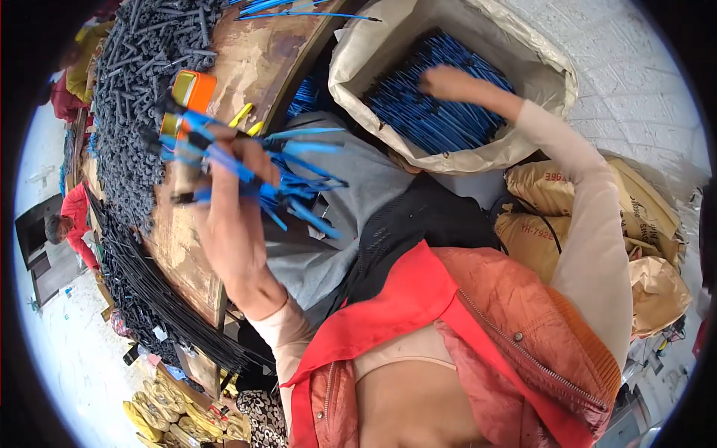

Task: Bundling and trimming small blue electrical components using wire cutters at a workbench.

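Observation:
My left hand (243, 168) is closed around a loose bundle of thin blue rods (310, 160) with black ends, held above the edge of the wooden table (179, 265). Motion blurs the bundle, and its ends fan out to both sides. My right hand (446, 82) reaches into a large pale sack (549, 56) with a rolled-down rim. Its fingers are curled over a dense heap of similar blue rods (448, 119) inside; whatever lies between the fingertips is hidden.
Dark grey tubular parts (123, 142) are heaped on the table, with long black rods (172, 310) nearer me. An orange box-like object (193, 89) and a yellow tool (240, 116) lie there. Brown sacks (534, 235) stand at right. A person in red (77, 220) is at far left.

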Demonstrator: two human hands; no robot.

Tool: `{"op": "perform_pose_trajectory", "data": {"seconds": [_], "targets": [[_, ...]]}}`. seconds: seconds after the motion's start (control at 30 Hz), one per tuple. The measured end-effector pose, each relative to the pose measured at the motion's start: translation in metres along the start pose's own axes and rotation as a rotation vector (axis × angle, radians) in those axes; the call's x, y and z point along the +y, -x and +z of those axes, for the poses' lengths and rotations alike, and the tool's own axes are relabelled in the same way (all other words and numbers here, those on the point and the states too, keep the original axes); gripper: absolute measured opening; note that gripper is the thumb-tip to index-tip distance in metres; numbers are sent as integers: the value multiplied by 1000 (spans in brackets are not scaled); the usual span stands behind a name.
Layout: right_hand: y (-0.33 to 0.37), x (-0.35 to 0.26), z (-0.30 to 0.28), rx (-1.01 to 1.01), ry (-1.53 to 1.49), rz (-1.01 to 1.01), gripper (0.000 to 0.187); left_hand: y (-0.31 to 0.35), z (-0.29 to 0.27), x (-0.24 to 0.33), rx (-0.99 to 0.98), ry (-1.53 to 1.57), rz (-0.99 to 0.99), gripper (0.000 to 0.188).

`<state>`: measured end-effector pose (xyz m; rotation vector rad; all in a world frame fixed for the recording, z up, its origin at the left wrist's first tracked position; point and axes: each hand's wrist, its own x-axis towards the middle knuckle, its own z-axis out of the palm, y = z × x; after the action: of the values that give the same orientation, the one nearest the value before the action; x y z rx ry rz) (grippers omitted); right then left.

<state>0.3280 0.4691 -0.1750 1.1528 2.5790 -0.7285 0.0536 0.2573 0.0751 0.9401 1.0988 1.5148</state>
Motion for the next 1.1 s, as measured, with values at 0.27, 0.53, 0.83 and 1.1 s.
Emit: {"op": "perform_pose_trajectory", "data": {"seconds": [0.27, 0.53, 0.83, 1.1], "targets": [[-28, 69, 105, -24, -12, 124, 26, 32, 28, 14, 215, -148, 136, 22], [104, 19, -65, 175, -775, 61, 25, -9, 3, -6, 186, -254, -4, 22], [157, -83, -172, 342, -975, -204, 28, -28, 5, -17, 55, -103, -144, 24], [99, -174, -161, 83, -932, -575, 20, -25, 33, -21, 172, -167, 43, 22]]}}
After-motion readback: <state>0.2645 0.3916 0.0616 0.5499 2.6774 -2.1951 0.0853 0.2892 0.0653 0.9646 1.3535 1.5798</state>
